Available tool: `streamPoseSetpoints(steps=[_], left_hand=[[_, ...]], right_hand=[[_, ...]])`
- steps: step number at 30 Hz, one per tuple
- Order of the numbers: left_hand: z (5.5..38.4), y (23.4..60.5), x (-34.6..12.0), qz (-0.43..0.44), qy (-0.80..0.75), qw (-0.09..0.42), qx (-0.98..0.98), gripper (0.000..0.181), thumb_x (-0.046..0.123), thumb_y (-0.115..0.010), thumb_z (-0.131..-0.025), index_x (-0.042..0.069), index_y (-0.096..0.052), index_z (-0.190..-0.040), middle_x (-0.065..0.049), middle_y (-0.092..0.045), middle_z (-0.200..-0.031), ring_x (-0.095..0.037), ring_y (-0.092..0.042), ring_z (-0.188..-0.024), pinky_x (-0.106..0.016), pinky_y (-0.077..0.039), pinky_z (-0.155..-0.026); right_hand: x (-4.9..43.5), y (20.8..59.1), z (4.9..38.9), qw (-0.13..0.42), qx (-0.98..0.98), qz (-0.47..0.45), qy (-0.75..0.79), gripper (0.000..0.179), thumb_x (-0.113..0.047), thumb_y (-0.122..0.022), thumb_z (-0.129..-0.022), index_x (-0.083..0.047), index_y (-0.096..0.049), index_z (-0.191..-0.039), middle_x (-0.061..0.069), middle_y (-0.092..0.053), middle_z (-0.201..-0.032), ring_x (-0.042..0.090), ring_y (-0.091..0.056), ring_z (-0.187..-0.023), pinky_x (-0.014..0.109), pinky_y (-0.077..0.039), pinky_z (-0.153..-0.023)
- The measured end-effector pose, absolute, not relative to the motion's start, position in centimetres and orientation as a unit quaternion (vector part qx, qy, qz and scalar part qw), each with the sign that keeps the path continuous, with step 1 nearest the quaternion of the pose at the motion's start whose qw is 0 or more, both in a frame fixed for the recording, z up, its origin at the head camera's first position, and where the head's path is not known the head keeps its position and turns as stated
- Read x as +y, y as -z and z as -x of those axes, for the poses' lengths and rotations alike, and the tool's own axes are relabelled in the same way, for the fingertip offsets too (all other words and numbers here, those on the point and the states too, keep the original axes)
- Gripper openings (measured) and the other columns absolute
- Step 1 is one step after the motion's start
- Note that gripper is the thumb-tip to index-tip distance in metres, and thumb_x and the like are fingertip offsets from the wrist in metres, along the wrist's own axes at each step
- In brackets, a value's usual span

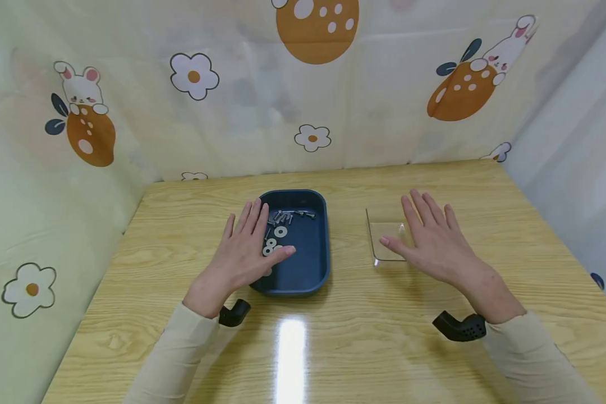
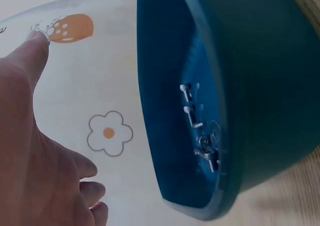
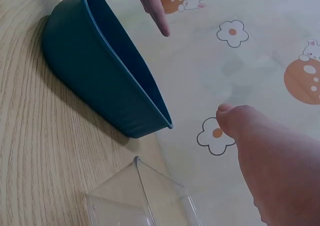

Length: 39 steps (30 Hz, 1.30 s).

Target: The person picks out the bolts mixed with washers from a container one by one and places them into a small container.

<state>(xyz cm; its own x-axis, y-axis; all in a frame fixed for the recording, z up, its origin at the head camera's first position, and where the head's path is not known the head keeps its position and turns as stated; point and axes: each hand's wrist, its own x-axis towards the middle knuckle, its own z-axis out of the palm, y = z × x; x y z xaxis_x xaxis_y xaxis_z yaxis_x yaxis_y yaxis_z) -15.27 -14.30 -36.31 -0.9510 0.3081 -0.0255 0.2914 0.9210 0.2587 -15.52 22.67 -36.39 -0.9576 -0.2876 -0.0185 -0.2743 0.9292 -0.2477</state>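
My left hand (image 1: 242, 252), palm down with straight fingers, hovers over the left side of a dark blue tray (image 1: 303, 280). Inside the tray lie several metal screws (image 1: 283, 217) and several flat washers (image 1: 280, 232); the hand hides part of them. In the left wrist view the screws (image 2: 189, 113) show beyond the tray's near wall. My right hand (image 1: 436, 247), thumb spread and fingers straight, is held above a clear plastic box (image 1: 376, 247) and covers its right part. The right wrist view shows the rim of the clear box (image 3: 145, 191). Neither hand holds anything.
Both things stand on a wood-grain table (image 1: 343, 336), the tray left of the clear box. A patterned curtain (image 1: 252, 112) with rabbits and flowers hangs behind the table and at its sides. Black wrist-camera mounts (image 1: 462, 326) jut from under both wrists.
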Motion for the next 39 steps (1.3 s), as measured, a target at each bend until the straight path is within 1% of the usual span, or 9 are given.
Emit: streamPoseSetpoints(steps=[5, 11, 16, 21, 29, 35, 39], left_hand=[[15.1, 36.4, -14.9, -0.147, -0.133, 0.04, 0.979, 0.105, 0.077, -0.04, -0.09, 0.013, 0.003, -0.16, -0.006, 0.007, -0.168, -0.024, 0.007, -0.156, -0.054, 0.001, -0.126], [14.9, 36.6, -15.3, -0.147, -0.136, 0.03, 0.979, 0.106, 0.077, -0.043, -0.089, 0.01, -0.001, -0.16, -0.009, 0.001, -0.169, -0.027, 0.001, -0.156, -0.054, -0.003, -0.126], [14.7, 36.8, -15.5, -0.145, -0.136, 0.036, 0.979, 0.107, 0.077, -0.043, -0.089, 0.01, 0.003, -0.16, -0.008, 0.004, -0.169, -0.025, 0.003, -0.156, -0.053, -0.002, -0.126], [14.4, 37.0, -15.9, -0.144, -0.137, 0.034, 0.979, 0.108, 0.077, -0.043, -0.089, 0.009, 0.002, -0.159, -0.01, 0.003, -0.168, -0.026, 0.003, -0.156, -0.053, -0.003, -0.126], [14.2, 37.5, -16.5, -0.143, -0.139, 0.029, 0.979, 0.113, 0.08, -0.045, -0.086, 0.007, -0.001, -0.16, -0.01, 0.001, -0.168, -0.027, 0.001, -0.156, -0.053, -0.005, -0.126], [13.9, 38.0, -17.0, -0.138, -0.148, 0.042, 0.978, 0.116, 0.08, -0.05, -0.083, 0.007, -0.002, -0.16, -0.009, 0.001, -0.168, -0.027, -0.001, -0.156, -0.053, -0.006, -0.127], [13.7, 38.2, -17.2, -0.133, -0.142, 0.047, 0.98, 0.121, 0.082, -0.053, -0.079, 0.007, -0.003, -0.16, -0.01, -0.002, -0.168, -0.027, -0.003, -0.156, -0.052, -0.007, -0.127]], right_hand=[[22.3, 36.2, 15.7, 0.027, 0.981, 0.146, 0.121, 0.101, -0.071, -0.041, -0.094, -0.006, 0.001, -0.159, 0.017, 0.008, -0.167, 0.041, 0.005, -0.153, 0.07, 0.0, -0.118], [21.8, 36.0, 15.9, 0.02, 0.981, 0.151, 0.119, 0.101, -0.071, -0.04, -0.095, -0.003, 0.0, -0.159, 0.02, 0.003, -0.167, 0.042, 0.002, -0.153, 0.069, -0.002, -0.118], [21.5, 36.0, 15.9, 0.029, 0.98, 0.153, 0.127, 0.101, -0.07, -0.04, -0.095, -0.002, 0.0, -0.158, 0.02, 0.005, -0.167, 0.042, 0.002, -0.153, 0.069, -0.002, -0.119], [21.2, 36.0, 15.9, 0.031, 0.978, 0.155, 0.139, 0.099, -0.068, -0.041, -0.096, -0.001, -0.002, -0.158, 0.02, 0.003, -0.167, 0.043, -0.001, -0.153, 0.068, -0.003, -0.119], [20.2, 35.6, 16.4, 0.029, 0.966, 0.17, 0.191, 0.094, -0.063, -0.042, -0.099, 0.002, -0.007, -0.158, 0.023, -0.007, -0.165, 0.044, -0.008, -0.152, 0.062, -0.011, -0.121], [19.2, 35.3, 17.0, 0.039, 0.953, 0.17, 0.246, 0.088, -0.058, -0.039, -0.102, 0.002, -0.009, -0.157, 0.026, -0.011, -0.164, 0.047, -0.013, -0.15, 0.065, -0.017, -0.119], [18.5, 35.4, 17.5, 0.026, 0.949, 0.168, 0.265, 0.081, -0.053, -0.041, -0.103, 0.005, -0.019, -0.156, 0.029, -0.021, -0.16, 0.048, -0.021, -0.147, 0.065, -0.022, -0.117]])
